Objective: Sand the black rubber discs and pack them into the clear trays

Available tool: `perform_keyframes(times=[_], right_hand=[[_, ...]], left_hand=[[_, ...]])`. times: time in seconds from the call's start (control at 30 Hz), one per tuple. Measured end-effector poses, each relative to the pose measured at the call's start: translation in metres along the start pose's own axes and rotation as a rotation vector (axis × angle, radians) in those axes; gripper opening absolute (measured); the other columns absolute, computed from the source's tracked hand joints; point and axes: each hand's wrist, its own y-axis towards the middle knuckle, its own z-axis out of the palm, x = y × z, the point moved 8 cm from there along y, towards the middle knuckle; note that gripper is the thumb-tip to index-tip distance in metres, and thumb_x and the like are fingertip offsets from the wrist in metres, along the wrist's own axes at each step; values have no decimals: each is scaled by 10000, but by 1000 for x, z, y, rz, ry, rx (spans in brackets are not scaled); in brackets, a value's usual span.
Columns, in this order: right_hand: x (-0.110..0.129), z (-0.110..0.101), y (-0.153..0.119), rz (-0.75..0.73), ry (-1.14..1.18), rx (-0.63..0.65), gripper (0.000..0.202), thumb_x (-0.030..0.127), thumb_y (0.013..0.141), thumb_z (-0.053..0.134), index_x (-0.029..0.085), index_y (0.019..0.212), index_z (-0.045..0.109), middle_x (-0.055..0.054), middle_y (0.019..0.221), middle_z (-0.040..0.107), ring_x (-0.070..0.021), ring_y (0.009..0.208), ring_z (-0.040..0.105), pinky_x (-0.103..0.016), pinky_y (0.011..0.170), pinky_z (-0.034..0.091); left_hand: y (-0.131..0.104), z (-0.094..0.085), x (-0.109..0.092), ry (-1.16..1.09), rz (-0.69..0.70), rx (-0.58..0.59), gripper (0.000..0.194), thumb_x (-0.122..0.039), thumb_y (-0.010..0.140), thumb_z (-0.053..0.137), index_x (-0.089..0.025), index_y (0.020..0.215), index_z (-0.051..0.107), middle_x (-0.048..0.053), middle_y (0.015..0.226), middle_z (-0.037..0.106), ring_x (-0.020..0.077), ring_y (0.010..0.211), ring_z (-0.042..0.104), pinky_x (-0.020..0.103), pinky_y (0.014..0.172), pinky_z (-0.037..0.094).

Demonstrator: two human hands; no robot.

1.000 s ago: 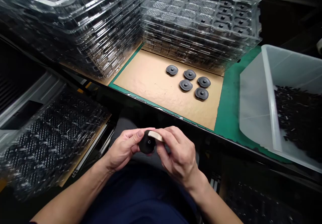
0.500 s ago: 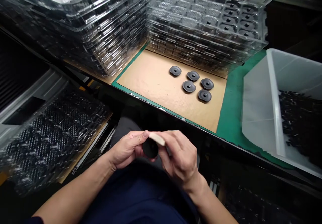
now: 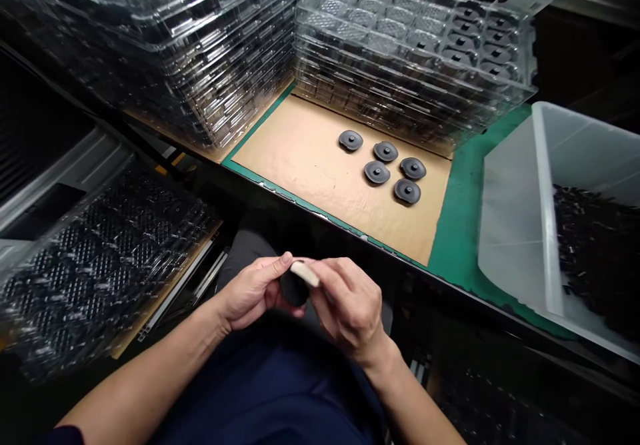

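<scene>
My left hand (image 3: 255,292) is closed on a round black disc (image 3: 294,288), held on edge above my lap, with the thumb at its upper rim. A flat cream-coloured pad (image 3: 305,273) is pinched between the thumb and fingers of my right hand (image 3: 350,305), and it rests against the disc's upper edge. Whether the pad is felt or sponge I cannot tell. Beyond my hands, several dark discs with a small central stub, such as the front one (image 3: 407,192), lie on a brown paper sheet (image 3: 300,158) on the bench.
Tall stacks of clear plastic trays stand at the back left (image 3: 200,65) and back centre (image 3: 390,65), some pockets filled with dark parts. A translucent bin (image 3: 547,218) of small black pieces is at right. Another clear tray (image 3: 100,258) sits low on the left.
Both hands have shifted slightly left with the disc and the pad. The pad has moved a little along the disc's rim. The discs on the sheet are unmoved.
</scene>
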Motion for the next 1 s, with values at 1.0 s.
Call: perform_keyframes(times=[1.0], right_hand=[[10,10,5,-213,8,111,274,74,985,564,195,1184,708,-96,1100,706,-241,1042,594,-397,928,501]], left_hand=[[7,-13,25,-126,-177,54,469,-542,817,836,-100,974,814,104,825,756,217,705,732,377,637,674]])
